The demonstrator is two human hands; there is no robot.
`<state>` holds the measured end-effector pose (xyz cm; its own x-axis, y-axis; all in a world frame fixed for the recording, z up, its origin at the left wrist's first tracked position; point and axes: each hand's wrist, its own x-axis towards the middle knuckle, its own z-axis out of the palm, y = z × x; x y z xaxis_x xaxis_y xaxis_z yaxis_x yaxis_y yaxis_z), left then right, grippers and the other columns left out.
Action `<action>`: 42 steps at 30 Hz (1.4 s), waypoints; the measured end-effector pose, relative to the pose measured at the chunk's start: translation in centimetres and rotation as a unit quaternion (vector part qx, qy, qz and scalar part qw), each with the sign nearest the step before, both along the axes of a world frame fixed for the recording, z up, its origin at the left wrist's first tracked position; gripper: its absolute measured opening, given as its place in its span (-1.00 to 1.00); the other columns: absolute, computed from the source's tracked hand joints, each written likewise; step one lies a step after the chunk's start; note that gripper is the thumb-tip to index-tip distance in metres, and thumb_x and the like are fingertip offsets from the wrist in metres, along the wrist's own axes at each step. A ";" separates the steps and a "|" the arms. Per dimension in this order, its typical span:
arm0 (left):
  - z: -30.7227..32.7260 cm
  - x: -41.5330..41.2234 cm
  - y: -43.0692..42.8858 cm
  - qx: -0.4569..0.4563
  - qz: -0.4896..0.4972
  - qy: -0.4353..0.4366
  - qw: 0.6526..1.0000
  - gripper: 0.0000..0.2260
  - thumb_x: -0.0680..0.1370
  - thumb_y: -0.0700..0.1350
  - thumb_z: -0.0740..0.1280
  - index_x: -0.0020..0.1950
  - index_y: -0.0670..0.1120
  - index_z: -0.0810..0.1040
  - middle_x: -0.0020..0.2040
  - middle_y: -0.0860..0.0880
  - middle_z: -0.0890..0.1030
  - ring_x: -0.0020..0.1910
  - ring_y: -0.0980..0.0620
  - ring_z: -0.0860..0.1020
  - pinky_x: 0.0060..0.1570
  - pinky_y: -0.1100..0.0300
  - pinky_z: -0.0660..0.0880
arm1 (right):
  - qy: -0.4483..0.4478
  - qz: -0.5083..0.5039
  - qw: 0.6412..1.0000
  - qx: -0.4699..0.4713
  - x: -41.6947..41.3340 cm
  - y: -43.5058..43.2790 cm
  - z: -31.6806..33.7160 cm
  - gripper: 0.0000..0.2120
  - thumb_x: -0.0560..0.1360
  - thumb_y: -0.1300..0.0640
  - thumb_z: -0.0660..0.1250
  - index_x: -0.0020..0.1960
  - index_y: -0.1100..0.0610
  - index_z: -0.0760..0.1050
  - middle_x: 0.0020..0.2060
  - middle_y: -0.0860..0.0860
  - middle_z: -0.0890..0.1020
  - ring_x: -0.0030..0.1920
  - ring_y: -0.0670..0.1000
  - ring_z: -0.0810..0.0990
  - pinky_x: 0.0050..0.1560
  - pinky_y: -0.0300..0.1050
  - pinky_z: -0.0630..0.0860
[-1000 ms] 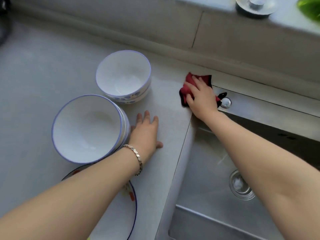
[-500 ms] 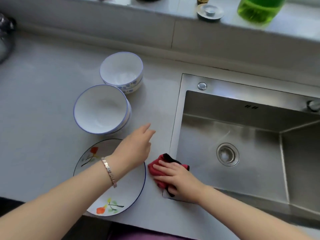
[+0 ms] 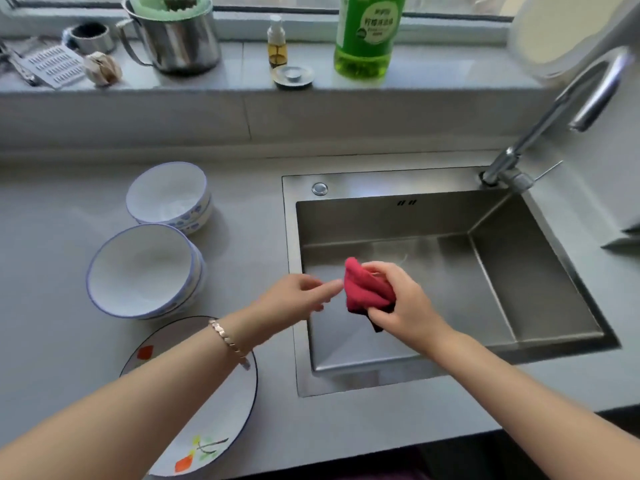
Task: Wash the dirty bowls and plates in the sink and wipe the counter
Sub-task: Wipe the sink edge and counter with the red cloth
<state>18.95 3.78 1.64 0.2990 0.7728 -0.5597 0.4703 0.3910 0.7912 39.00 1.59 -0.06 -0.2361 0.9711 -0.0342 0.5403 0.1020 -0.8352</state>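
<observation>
- Right hand (image 3: 401, 303) held the red cloth (image 3: 363, 289) bunched over the sink (image 3: 381, 183) basin, centre of frame, with its fingers (image 3: 381, 271) curled round the wad.
- My read: the cloth was kept above the basin so drips or a rinse land on steel, not on the surface (image 3: 52, 341).
- Left hand (image 3: 294, 296) reached in from the lower left, fingers loosely straight and holding nothing.
- Its tips were just beside the cloth edge, but blur hid whether they touched. Probably moving in to help fold or wring.
- The task's things sat left of the sink: two bowl stacks, upper (image 3: 169, 195) and lower (image 3: 142, 268), and a plate (image 3: 207, 427) at lower left, partly under the left forearm.
- All were on the surface and none in the basin. They looked clean, so I judged washing done and wiping the step in hand.
- Cloth: soft, napped and crumpled, with a dark edge hanging below. Likely holds water.
- Bowls: glazed white, deep and round, blue rim line, blue print on the outside of the upper stack.
- Plate: flat, white, dark rim, orange and green painted motif.
- Sink: brushed stainless, square corners, matte. Surface: grey, matte.
- Chrome gooseneck faucet (image 3: 554, 109) at upper right, no flow visible.
</observation>
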 end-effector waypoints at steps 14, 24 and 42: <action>5.3 14.7 4.9 0.113 0.096 -0.130 0.980 -0.80 0.54 -0.28 0.16 -0.25 -0.05 0.40 -0.38 0.06 0.41 -0.35 0.09 0.36 -0.22 0.14 0.34 | 0.078 0.113 0.963 -0.231 13.6 8.7 5.4 -0.19 0.35 0.14 0.49 0.47 0.01 0.14 0.33 -0.01 0.42 0.31 -0.06 0.41 0.35 -0.08 0.33; 9.1 17.1 10.6 0.193 0.196 -0.100 0.956 -0.81 0.59 -0.28 0.16 -0.17 -0.05 0.41 -0.38 0.07 0.55 -0.39 0.14 0.45 -0.34 0.29 0.39 | 0.309 0.020 0.888 -0.341 15.6 15.5 9.0 -0.51 0.36 0.27 0.41 0.24 0.06 0.39 -0.05 0.11 0.65 -0.18 0.01 0.64 -0.12 -0.17 0.53; 7.2 21.8 35.1 0.261 0.118 -0.013 0.958 -0.58 0.45 -0.34 0.32 0.29 -0.15 0.44 0.19 -0.14 0.53 -0.02 0.00 0.54 0.06 0.19 0.50 | -0.216 -0.086 0.972 0.008 18.0 40.5 14.0 -0.71 0.41 0.21 0.35 0.13 0.08 0.57 0.10 0.06 0.61 0.10 0.03 0.53 -0.01 -0.29 0.34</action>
<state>40.76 38.92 8.86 0.0898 0.9932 -0.0735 0.3947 0.0322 0.9182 56.99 42.12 13.98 -0.0360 0.9962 -0.0788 0.8511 -0.0108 -0.5249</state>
